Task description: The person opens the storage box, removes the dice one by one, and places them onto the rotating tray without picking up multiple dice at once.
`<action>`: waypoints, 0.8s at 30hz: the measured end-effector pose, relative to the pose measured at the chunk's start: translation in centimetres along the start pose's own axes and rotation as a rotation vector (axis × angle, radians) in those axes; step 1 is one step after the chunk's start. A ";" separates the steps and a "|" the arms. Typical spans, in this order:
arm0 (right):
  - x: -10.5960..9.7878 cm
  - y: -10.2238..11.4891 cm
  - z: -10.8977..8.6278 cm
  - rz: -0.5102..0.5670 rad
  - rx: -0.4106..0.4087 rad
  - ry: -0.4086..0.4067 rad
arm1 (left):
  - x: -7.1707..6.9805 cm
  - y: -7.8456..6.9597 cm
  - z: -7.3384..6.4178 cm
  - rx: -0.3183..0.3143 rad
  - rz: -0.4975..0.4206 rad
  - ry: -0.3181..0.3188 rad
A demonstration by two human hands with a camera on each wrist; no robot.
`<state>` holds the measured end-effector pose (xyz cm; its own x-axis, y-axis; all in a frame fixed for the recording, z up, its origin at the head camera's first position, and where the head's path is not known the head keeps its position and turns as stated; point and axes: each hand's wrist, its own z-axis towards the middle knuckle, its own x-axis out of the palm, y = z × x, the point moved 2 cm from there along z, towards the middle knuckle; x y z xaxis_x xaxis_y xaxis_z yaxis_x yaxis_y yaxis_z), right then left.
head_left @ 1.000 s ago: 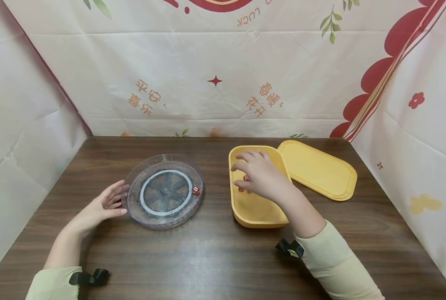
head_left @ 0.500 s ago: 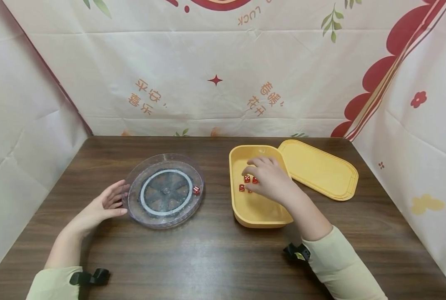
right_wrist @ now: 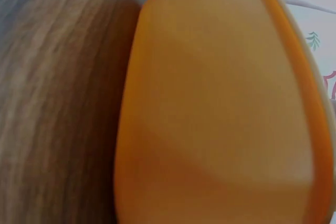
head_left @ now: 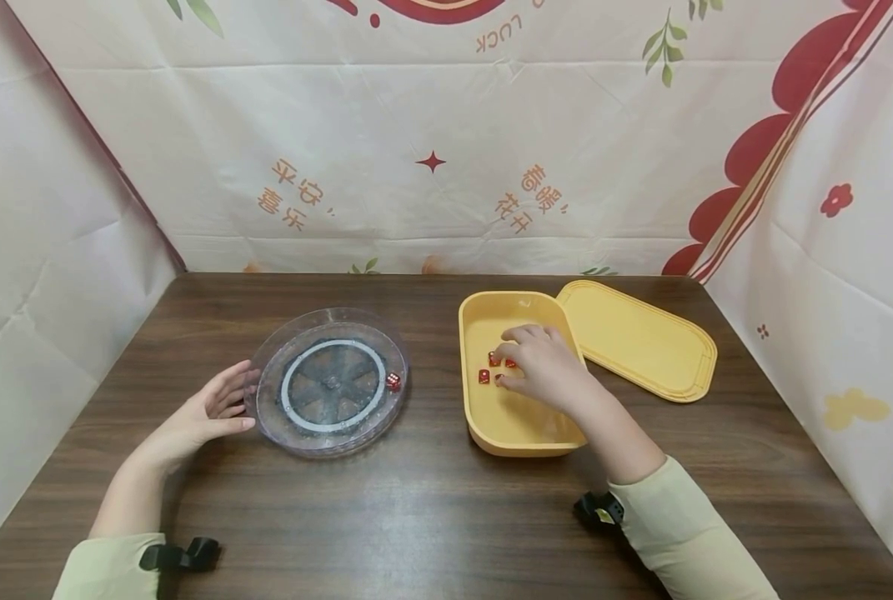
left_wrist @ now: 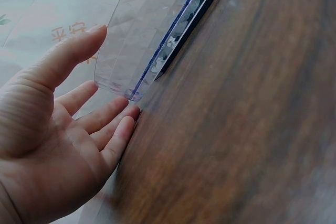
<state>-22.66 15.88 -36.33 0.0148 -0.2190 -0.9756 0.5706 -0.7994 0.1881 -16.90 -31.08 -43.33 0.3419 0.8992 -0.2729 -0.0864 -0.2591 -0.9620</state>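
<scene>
Head view: red dice [head_left: 484,377] lie near the middle of the yellow box [head_left: 523,423], which stands right of centre on the counter [head_left: 408,525], its long axis from far edge toward near. The right hand [head_left: 544,369], the nearer one, extends over the box's right rim; the dice lie under and left of its bent fingers, and whether it pinches one cannot be told. Left wrist view: the left hand [left_wrist: 60,140], fingers loosely spread and holding nothing, is at the rim of the clear dish [left_wrist: 131,45]. Right wrist view: the box's wall hides hand and dice.

"LUCK" [head_left: 499,35], "平安喜乐" [head_left: 291,195], "春暖花开" [head_left: 532,198] on white cloth [head_left: 386,108]
</scene>
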 end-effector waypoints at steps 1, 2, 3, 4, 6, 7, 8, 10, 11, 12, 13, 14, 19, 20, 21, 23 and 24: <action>0.1 -0.1 0.0 -0.005 -0.004 -0.003 | 0.0 0.0 0.0 -0.001 0.001 -0.001; 0.2 -0.1 0.1 -0.008 -0.009 -0.007 | 0.0 0.1 0.0 -0.001 0.004 -0.001; 0.4 -0.2 0.1 -0.010 -0.014 -0.010 | 0.0 0.1 0.0 -0.002 0.007 -0.002; 0.5 -0.3 0.1 -0.015 -0.019 -0.011 | -0.1 0.2 0.0 -0.004 0.010 -0.001; 0.7 -0.4 0.2 -0.024 -0.022 -0.012 | -0.2 0.3 0.0 -0.010 0.015 -0.004; 0.8 -0.4 0.2 -0.027 -0.023 -0.011 | -0.2 0.4 0.0 -0.013 0.017 -0.005; 0.9 -0.5 0.2 -0.031 -0.023 -0.008 | -0.2 0.4 0.0 -0.016 0.019 -0.006; 1.1 -0.6 0.3 -0.044 -0.022 -0.002 | -0.3 0.4 0.0 -0.022 0.020 -0.008; 1.2 -0.7 0.4 -0.047 -0.021 0.001 | -0.3 0.4 0.0 -0.023 0.021 -0.009; 1.3 -0.8 0.4 -0.053 -0.022 0.003 | -0.2 0.4 0.0 -0.022 0.021 -0.008; 1.4 -0.8 0.4 -0.056 -0.023 0.005 | -0.2 0.4 0.0 -0.020 0.019 -0.007; 1.4 -0.9 0.5 -0.062 -0.024 0.006 | -0.2 0.3 0.0 -0.018 0.017 -0.007; 1.7 -1.1 0.6 -0.087 -0.029 0.011 | 0.0 0.2 0.0 -0.012 0.007 -0.006; 1.8 -1.1 0.7 -0.092 -0.029 0.013 | 0.0 0.1 0.0 -0.012 0.007 -0.006; 1.8 -1.2 0.7 -0.096 -0.029 0.016 | 0.0 0.2 0.0 -0.011 0.007 -0.006; 1.9 -1.2 0.7 -0.101 -0.031 0.019 | 0.0 0.1 0.0 -0.012 0.005 -0.006; 2.0 -1.2 0.7 -0.105 -0.033 0.021 | 0.0 0.1 0.0 -0.010 0.005 -0.006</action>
<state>-23.90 15.99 -38.38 -0.0298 -0.1229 -0.9920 0.5964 -0.7986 0.0810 -16.90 -31.11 -43.42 0.3354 0.9001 -0.2780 -0.0787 -0.2673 -0.9604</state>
